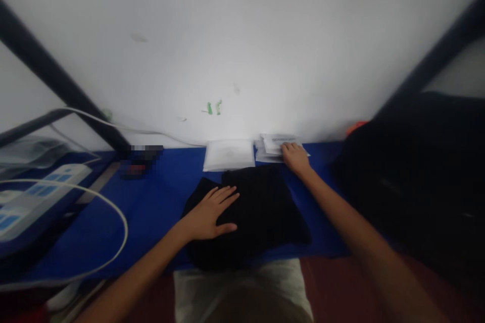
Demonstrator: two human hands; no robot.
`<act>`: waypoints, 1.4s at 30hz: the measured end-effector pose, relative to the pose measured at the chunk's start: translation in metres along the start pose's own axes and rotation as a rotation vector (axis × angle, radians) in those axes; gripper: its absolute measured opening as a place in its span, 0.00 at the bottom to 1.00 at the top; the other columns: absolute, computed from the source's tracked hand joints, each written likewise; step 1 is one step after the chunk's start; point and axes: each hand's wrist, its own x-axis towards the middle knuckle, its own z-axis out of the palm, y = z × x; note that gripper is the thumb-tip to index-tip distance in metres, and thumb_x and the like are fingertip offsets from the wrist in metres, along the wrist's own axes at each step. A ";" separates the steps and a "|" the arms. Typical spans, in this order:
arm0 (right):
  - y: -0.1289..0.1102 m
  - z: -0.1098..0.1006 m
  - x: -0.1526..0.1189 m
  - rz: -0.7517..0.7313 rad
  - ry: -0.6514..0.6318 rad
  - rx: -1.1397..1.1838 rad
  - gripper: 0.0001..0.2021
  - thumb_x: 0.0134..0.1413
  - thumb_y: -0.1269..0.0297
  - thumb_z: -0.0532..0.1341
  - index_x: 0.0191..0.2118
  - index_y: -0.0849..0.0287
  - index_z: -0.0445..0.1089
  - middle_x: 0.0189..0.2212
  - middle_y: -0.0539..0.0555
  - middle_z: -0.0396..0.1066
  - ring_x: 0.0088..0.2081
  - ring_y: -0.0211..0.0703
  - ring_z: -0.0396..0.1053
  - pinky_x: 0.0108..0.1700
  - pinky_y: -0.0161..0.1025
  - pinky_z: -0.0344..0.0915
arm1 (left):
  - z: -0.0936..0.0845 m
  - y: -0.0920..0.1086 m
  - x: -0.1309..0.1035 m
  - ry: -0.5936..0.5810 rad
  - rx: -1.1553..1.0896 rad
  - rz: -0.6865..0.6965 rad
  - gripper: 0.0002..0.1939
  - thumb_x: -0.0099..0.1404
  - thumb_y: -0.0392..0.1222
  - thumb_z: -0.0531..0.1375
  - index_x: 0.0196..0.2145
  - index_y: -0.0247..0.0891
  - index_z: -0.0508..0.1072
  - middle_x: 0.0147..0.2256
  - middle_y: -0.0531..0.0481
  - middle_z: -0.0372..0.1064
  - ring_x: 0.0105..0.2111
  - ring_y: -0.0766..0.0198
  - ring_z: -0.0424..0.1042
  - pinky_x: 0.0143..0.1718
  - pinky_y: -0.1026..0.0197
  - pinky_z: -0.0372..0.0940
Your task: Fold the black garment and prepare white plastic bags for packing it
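Left hand flat, fingers spread, pressing folded black garment. Right hand beyond garment's far-right corner, on clear bag stack; grip probably loose, blurred.

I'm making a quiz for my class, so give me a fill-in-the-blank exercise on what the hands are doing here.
1. The left hand lies flat on a folded ____ garment.
2. The right hand touches a stack of white packets beside the ____.
3. The table has a ____ cover.

Missing words: black; wall; blue
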 end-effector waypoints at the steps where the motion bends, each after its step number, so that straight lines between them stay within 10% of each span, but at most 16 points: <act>1: 0.000 -0.003 0.001 0.005 0.017 0.002 0.14 0.61 0.77 0.50 0.46 0.69 0.71 0.44 0.70 0.73 0.44 0.59 0.67 0.44 0.48 0.64 | 0.002 0.000 0.000 0.006 -0.007 0.002 0.42 0.65 0.64 0.57 0.70 0.47 0.49 0.70 0.40 0.45 0.68 0.44 0.48 0.67 0.36 0.43; 6: -0.010 -0.039 -0.004 -0.103 0.115 0.062 0.11 0.61 0.74 0.54 0.46 0.65 0.71 0.48 0.67 0.72 0.48 0.55 0.67 0.49 0.48 0.66 | 0.006 -0.008 0.001 0.020 -0.131 -0.013 0.40 0.65 0.64 0.58 0.69 0.47 0.53 0.69 0.42 0.47 0.68 0.43 0.47 0.67 0.37 0.40; 13: -0.083 -0.090 -0.050 -0.960 0.430 0.350 0.06 0.63 0.74 0.56 0.41 0.64 0.71 0.48 0.62 0.74 0.51 0.47 0.70 0.57 0.49 0.66 | -0.023 -0.031 0.028 0.480 -0.729 -0.311 0.21 0.70 0.57 0.54 0.47 0.39 0.75 0.46 0.45 0.76 0.48 0.53 0.74 0.55 0.50 0.64; 17: -0.119 -0.097 -0.061 -1.181 0.451 0.362 0.03 0.61 0.71 0.60 0.35 0.61 0.71 0.47 0.61 0.75 0.50 0.48 0.72 0.59 0.50 0.65 | -0.038 -0.015 0.060 0.408 -0.783 -0.217 0.21 0.69 0.57 0.56 0.48 0.39 0.75 0.48 0.46 0.75 0.50 0.54 0.72 0.56 0.53 0.63; 22: -0.126 -0.091 -0.056 -1.211 0.437 0.362 0.04 0.62 0.70 0.60 0.38 0.60 0.72 0.48 0.58 0.75 0.52 0.45 0.71 0.60 0.47 0.64 | -0.027 0.002 0.087 0.245 -0.845 -0.155 0.16 0.66 0.54 0.59 0.39 0.37 0.75 0.38 0.49 0.75 0.40 0.58 0.72 0.48 0.57 0.65; 29: -0.103 -0.065 -0.037 -0.776 0.389 0.241 0.09 0.65 0.76 0.55 0.47 0.68 0.70 0.39 0.61 0.74 0.42 0.45 0.71 0.46 0.45 0.71 | -0.010 -0.003 0.088 0.259 -0.900 -0.191 0.13 0.63 0.50 0.61 0.33 0.35 0.73 0.30 0.51 0.72 0.32 0.63 0.69 0.38 0.60 0.64; 42: -0.107 -0.089 -0.035 -0.967 0.372 0.198 0.09 0.65 0.74 0.55 0.34 0.64 0.70 0.30 0.54 0.69 0.33 0.42 0.66 0.39 0.42 0.64 | -0.009 -0.009 0.087 0.360 -0.890 -0.277 0.14 0.60 0.51 0.62 0.28 0.36 0.71 0.24 0.54 0.66 0.26 0.66 0.63 0.31 0.63 0.59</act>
